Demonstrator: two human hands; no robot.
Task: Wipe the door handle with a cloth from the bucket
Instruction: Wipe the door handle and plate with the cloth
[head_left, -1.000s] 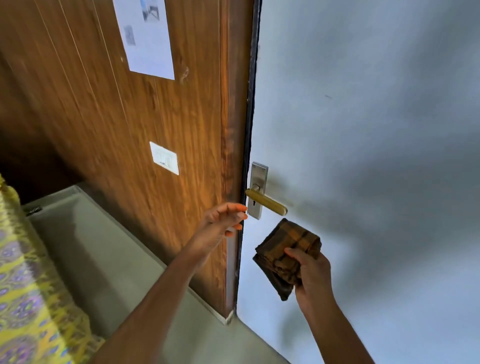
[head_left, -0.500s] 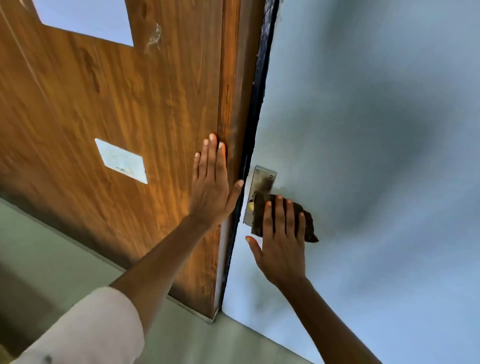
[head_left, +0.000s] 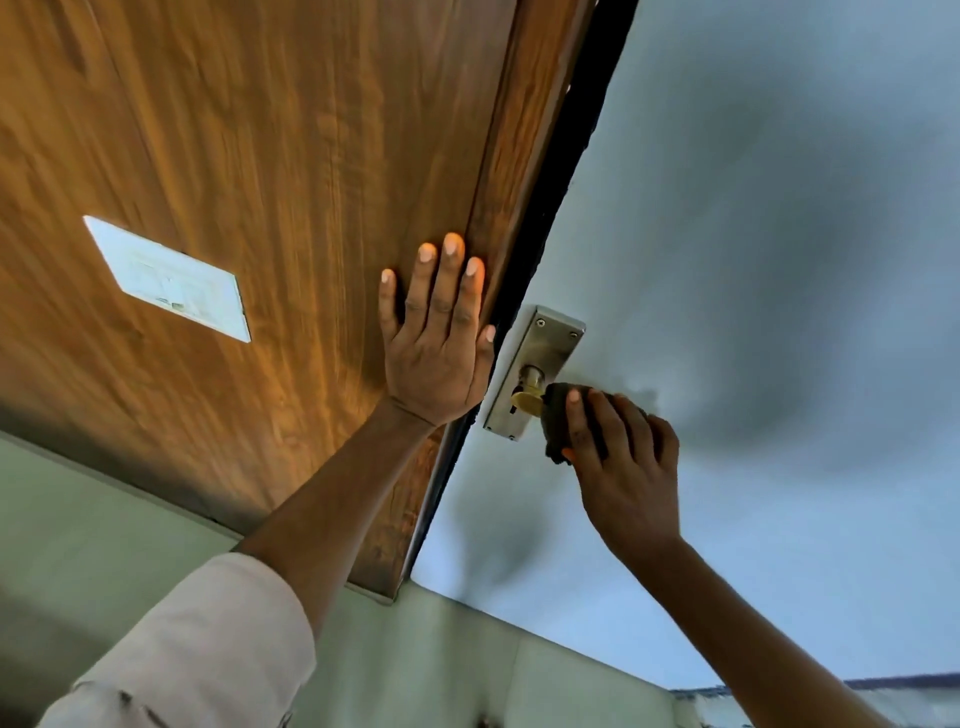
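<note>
A brass lever handle (head_left: 527, 404) juts from a steel backplate (head_left: 545, 345) on the pale grey door (head_left: 753, 260). Only the stub of the handle near the plate shows. The rest is wrapped in a dark brown checked cloth (head_left: 555, 418), and my right hand (head_left: 626, 462) is closed around cloth and handle together. My left hand (head_left: 439, 343) lies flat with fingers spread on the wooden panel (head_left: 260, 182), just left of the door's dark edge. The bucket is not in view.
A white switch plate (head_left: 171, 280) is set in the wooden panel to the left. Pale green floor (head_left: 441, 649) runs along the bottom. The black door edge (head_left: 550, 218) separates panel and door.
My right hand with the cloth has slid right along the handle, baring its brass stub near the plate. The camera has moved closer. My left hand stays pressed on the wood.
</note>
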